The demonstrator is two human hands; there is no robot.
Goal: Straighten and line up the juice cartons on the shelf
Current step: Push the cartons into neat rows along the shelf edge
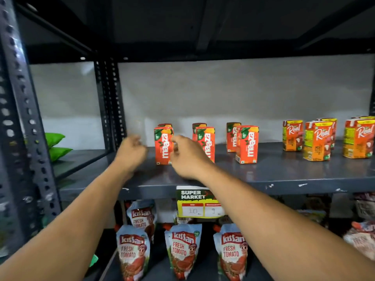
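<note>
Both grips reach onto the dark shelf (284, 173) toward the leftmost Maaza carton (163, 146). Left hand (130, 153) is blurred, fingers loosely curled just left of that carton and holding nothing; whether it touches the carton I cannot tell. Right hand (187, 157) has fingers (175, 139) bent at the carton's right edge, partly covering the second Maaza carton (206, 142); whether they pinch it I cannot tell. Further right stands a third Maaza carton (247, 144), each with another carton behind it. Real cartons (317, 140) stand well apart at the right. Kissan tomato pouches (182, 252) sit on the shelf below, under a price tag (194, 201).
</note>
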